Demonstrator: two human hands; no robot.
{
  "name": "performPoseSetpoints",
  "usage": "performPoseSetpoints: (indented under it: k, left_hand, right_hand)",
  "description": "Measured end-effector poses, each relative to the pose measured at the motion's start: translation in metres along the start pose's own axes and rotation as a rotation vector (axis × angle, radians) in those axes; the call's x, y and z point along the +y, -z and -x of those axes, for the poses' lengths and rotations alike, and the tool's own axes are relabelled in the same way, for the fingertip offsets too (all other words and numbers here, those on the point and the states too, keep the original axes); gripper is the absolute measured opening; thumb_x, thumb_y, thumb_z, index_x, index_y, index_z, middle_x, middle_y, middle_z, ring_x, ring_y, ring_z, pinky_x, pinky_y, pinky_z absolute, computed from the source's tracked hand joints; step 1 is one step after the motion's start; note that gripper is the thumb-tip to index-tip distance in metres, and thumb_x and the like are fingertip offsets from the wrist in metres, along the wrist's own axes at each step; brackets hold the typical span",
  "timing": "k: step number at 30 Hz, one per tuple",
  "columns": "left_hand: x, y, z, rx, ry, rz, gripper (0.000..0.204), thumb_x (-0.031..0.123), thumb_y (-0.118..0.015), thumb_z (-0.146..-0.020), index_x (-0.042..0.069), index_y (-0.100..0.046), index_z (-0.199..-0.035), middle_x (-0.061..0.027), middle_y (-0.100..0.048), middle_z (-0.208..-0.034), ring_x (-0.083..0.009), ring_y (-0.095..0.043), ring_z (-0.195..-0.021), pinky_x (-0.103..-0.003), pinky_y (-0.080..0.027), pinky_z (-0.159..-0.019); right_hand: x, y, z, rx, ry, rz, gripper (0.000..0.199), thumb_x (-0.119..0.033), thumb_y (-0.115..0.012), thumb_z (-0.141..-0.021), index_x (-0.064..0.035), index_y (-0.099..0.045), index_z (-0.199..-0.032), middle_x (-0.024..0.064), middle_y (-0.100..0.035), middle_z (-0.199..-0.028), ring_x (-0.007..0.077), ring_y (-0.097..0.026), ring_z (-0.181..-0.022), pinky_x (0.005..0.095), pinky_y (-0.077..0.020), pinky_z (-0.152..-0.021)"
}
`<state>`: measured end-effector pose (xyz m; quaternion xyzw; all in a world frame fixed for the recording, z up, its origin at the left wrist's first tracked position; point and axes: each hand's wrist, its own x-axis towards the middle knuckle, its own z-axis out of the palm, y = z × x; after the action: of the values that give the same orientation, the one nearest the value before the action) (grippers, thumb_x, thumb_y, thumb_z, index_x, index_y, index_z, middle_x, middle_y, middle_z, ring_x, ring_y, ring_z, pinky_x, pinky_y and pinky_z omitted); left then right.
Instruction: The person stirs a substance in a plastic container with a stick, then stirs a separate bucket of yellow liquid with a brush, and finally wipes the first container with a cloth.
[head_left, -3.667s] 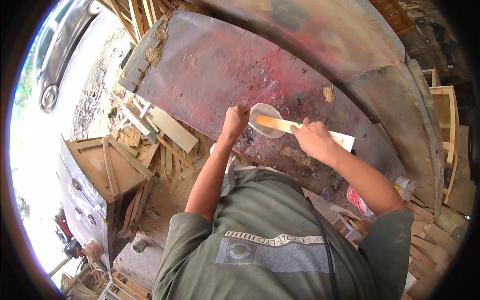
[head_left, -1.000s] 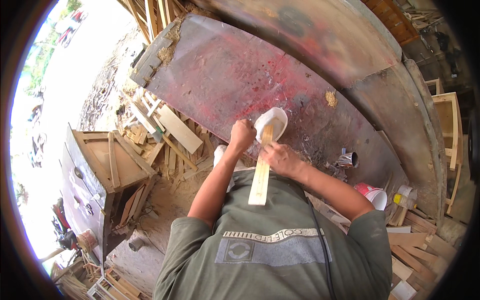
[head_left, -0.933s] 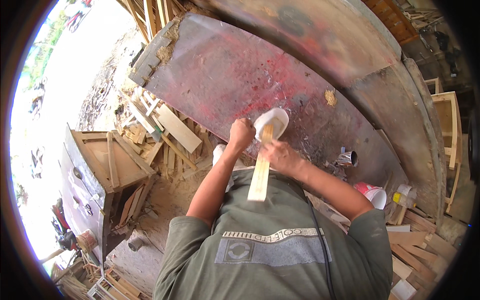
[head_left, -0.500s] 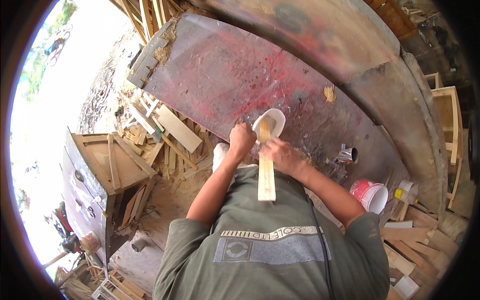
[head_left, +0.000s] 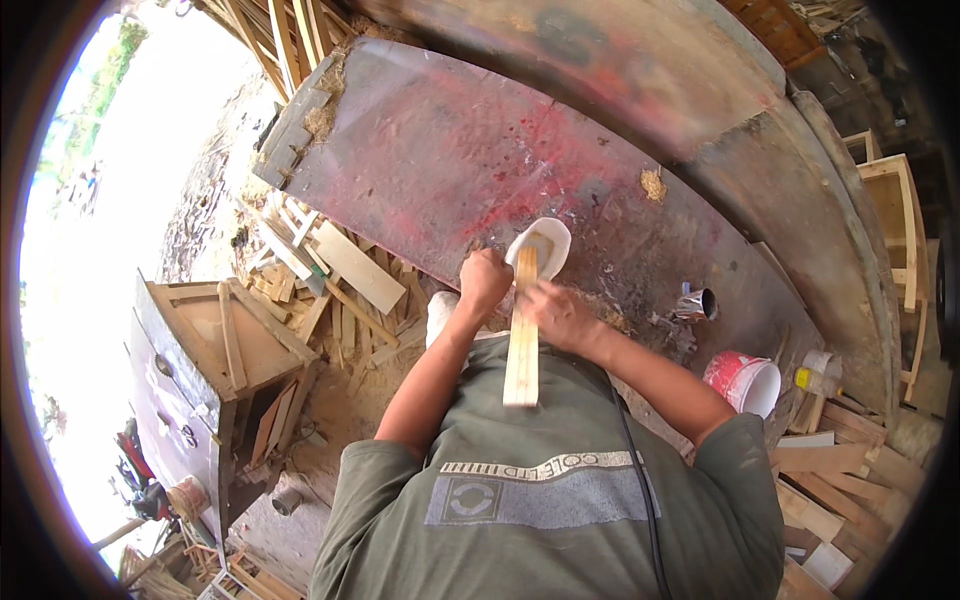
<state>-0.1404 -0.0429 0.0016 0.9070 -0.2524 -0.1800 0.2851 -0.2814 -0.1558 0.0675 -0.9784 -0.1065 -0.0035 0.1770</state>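
A white plastic tub (head_left: 556,236) is tilted toward me at the near edge of the stained tabletop (head_left: 430,150). Closed at the tub's left rim is my left hand (head_left: 485,281), its fingertips partly hidden. My right hand (head_left: 558,314) grips a flat, pale wooden stick (head_left: 522,365). The stick's far end reaches into the tub, and its near end points back at my shirt. What lies inside the tub is hard to make out.
On the right of the tabletop lies an open metal can (head_left: 696,304), with a red and white bucket (head_left: 745,382) nearer me. Wood offcuts (head_left: 355,265) are heaped at the left, beside a wooden cabinet (head_left: 225,340). Boards (head_left: 835,480) lie at the lower right.
The stick's near end has swung slightly left, and its far end has shifted inside the tub. My right hand has moved a little with it; my left hand stays at the rim.
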Motion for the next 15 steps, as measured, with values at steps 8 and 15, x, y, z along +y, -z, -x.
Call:
performPoseSetpoints:
  k: [8,15]
  left_hand:
    - [0.000,-0.010,0.016,-0.013,0.007,0.031,0.024,0.022,-0.067,-0.077,-0.002,-0.073,-0.076,-0.0264,-0.068,-0.075,-0.0432,-0.070,-0.072,-0.050,-0.057,-0.071]
    - [0.021,0.052,-0.023,-0.034,-0.080,-0.087,0.040,0.042,-0.074,-0.083,0.002,-0.075,-0.087,-0.0237,-0.070,-0.079,-0.0403,-0.070,-0.076,-0.049,-0.056,-0.070]
  right_hand:
    - [0.032,0.012,-0.004,0.198,-0.046,-0.125,0.033,-0.008,-0.064,-0.081,0.0029,-0.069,-0.111,0.0153,-0.068,-0.099,0.0315,-0.065,-0.093,0.0396,-0.0570,-0.081]
    - [0.006,0.026,0.033,0.203,-0.112,-0.236,0.038,-0.007,-0.064,-0.080,0.0038,-0.065,-0.116,0.0205,-0.065,-0.106,0.0362,-0.063,-0.101,0.0427,-0.0550,-0.084]
